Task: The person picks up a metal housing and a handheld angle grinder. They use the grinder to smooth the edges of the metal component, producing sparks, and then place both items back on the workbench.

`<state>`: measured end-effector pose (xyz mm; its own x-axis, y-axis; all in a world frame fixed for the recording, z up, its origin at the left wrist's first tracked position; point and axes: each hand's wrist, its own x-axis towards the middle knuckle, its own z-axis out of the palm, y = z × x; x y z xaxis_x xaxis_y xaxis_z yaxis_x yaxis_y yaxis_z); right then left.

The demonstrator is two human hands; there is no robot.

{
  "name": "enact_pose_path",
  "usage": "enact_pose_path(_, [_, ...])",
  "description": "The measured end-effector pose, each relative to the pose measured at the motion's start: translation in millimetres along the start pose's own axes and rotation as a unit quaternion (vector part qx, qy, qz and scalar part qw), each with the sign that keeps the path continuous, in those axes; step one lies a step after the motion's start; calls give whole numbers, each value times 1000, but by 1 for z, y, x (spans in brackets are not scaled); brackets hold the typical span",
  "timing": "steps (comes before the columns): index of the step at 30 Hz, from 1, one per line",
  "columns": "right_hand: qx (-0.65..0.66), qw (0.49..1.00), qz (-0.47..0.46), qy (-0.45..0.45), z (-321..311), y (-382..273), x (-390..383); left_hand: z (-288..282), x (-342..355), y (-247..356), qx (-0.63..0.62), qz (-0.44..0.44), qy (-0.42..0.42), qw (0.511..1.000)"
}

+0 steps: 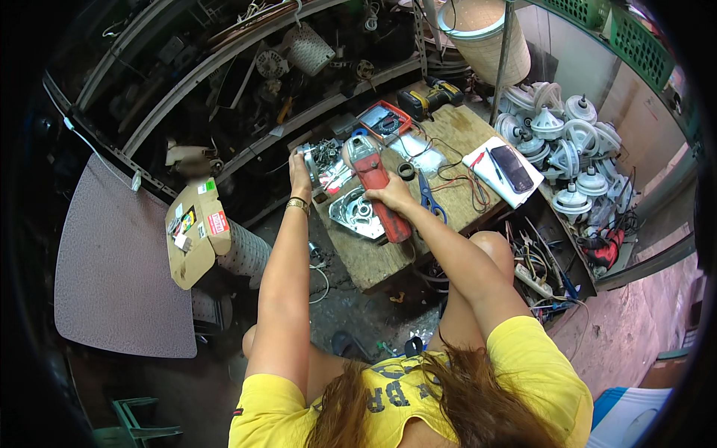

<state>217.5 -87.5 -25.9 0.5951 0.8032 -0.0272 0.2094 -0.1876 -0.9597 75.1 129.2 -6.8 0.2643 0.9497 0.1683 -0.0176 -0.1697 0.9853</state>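
My right hand is wrapped round the body of a red angle grinder, its metal gear head pointing away from me. The tool is tilted over the wooden bench. My left hand, a bracelet at its wrist, holds a shiny metal part at the bench's left edge; its fingertips are partly hidden. A silver cast-metal housing lies below the grinder. Beyond my left hand is a heap of small metal parts. Blue-handled scissors and a dark ring lie right of the grinder.
A phone rests on white paper at the bench's right. At the back are a yellow-black drill and a red tray. White motor parts are piled far right. An open cardboard box stands left.
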Motion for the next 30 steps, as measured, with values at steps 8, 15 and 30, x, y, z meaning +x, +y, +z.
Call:
enact_pose_path(8, [56, 998, 14, -36, 0, 18, 0, 42, -38, 20, -240, -152, -87, 955])
enact_pose_path(15, [92, 995, 5, -36, 7, 29, 8, 44, -38, 15, -262, -132, -74, 953])
enact_pose_path(30, [62, 997, 22, -29, -3, 13, 0, 46, -32, 1, -273, -113, -78, 952])
